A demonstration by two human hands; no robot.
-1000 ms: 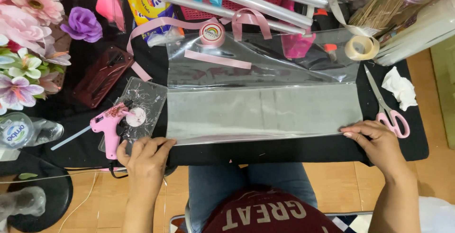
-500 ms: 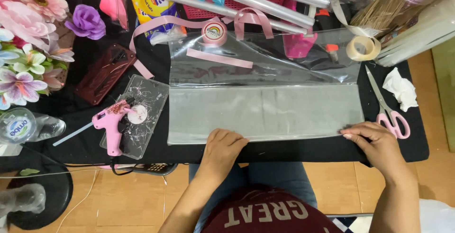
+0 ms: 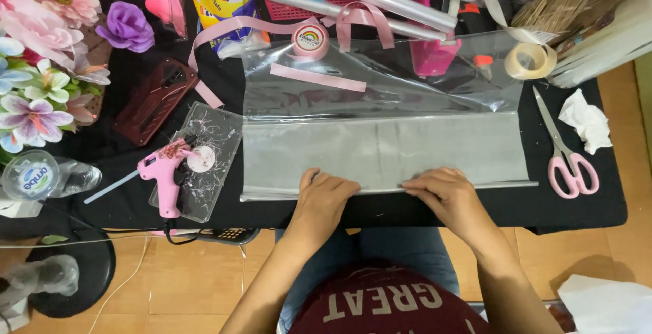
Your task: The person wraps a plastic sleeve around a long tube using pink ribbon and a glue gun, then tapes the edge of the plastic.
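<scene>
clear plastic sheet (image 3: 384, 147) lies folded on black tabletop (image 3: 598, 205). left hand (image 3: 324, 198) and right hand (image 3: 445, 191) press flat on its near fold, each grip open, holding nothing.

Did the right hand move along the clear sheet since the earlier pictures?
Yes. The right hand slid left along the near folded edge of the clear sheet, away from the pink scissors, and now lies close to the left hand.

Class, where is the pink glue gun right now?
In the head view, the glue gun lies on a clear tray, left of the left hand.
</scene>
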